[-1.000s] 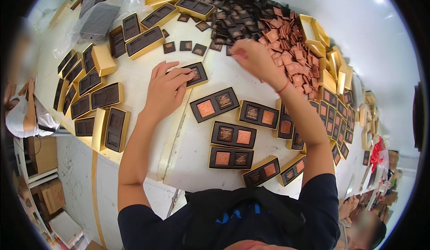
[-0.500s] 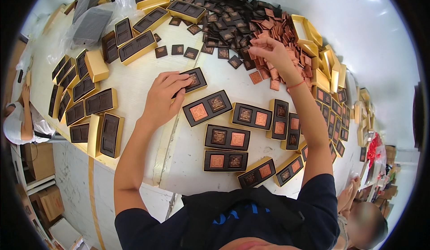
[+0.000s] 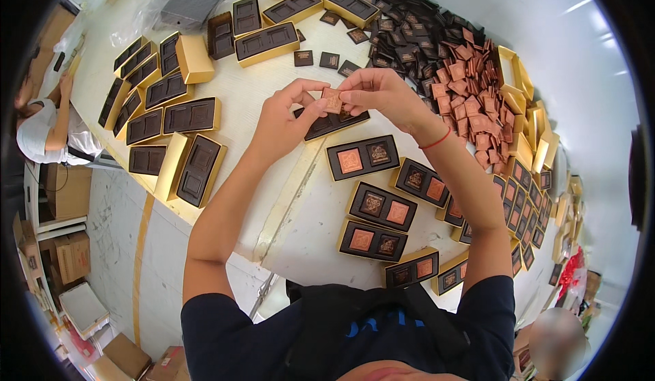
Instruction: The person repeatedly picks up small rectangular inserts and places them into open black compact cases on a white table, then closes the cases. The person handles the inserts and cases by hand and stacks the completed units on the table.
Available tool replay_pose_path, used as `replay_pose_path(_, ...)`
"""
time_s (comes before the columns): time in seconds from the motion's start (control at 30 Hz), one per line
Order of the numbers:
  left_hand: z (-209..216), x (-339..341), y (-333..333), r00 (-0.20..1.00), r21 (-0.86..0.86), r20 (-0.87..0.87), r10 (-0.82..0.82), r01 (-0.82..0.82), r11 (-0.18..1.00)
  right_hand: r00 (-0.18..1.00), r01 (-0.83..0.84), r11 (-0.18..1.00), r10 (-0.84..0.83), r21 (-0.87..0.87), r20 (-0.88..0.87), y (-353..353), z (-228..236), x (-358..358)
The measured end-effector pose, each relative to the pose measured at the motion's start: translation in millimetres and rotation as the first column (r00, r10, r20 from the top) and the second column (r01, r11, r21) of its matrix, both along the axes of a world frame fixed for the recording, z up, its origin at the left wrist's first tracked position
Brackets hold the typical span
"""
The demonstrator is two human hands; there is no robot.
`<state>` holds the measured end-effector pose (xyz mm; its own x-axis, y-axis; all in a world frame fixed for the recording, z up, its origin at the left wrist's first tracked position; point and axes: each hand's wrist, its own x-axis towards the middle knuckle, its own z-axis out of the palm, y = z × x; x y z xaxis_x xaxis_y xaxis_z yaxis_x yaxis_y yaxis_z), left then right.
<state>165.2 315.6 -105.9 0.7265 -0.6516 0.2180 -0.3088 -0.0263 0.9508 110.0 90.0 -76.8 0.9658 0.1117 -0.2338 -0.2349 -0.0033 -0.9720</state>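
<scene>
A flat copper-coloured square (image 3: pixel 333 99) with an embossed pattern is pinched between the fingertips of both hands. My left hand (image 3: pixel 288 115) grips its left side with thumb and fingers. On the opposite edge, my right hand (image 3: pixel 385 98) closes its thumb and forefinger. Just under the hands lies a gold box with a black two-compartment insert (image 3: pixel 322 128), partly covered by them. Part of a dark square shows at its right end. Nearer to me, a filled box (image 3: pixel 361 157) holds one copper square and one dark square side by side.
Dark squares (image 3: pixel 402 40) are heaped at the back, with copper squares (image 3: pixel 471 108) piled to their right. Gold boxes with bare inserts (image 3: pixel 191 115) stand at left. More filled boxes (image 3: pixel 381 207) lie in front. Gold lids (image 3: pixel 522 125) line the right. Another person (image 3: pixel 51 125) is at far left.
My right hand has come back from the piles to meet my left, bringing a copper square. My left hand has lifted off the box and now pinches that square too. The view has shifted.
</scene>
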Motion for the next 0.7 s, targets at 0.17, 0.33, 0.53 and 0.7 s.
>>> replay_pose_path(0.17, 0.9, 12.7, 7.6, 0.992, 0.042, 0.104, 0.072, -0.077, 0.996, 0.967, -0.004, 0.973, 0.063, -0.232, 0.247, 14.2, 1.1, 6.2)
replay_pose_path(0.33, -3.8, 7.5, 0.2, 0.943, -0.301, -0.292, 0.162, -0.252, 0.92, 0.926, 0.212, 0.977, -0.194, -0.023, 0.323, 39.9, 6.1, 9.1)
replay_pose_path(0.53, -3.6, 15.8, 11.2, 0.987, 0.075, 0.112, 0.119, -0.128, 0.989, 0.937, 0.061, 0.988, -0.006, -0.145, 0.35, 32.1, 6.4, 7.8)
replay_pose_path(0.7, 6.5, 25.7, 24.1, 1.0, 0.32, -0.01, 0.009, -0.006, 0.947, 0.881, -0.005, 0.862, 0.243, -0.507, 0.405, 32.9, -7.7, -1.4)
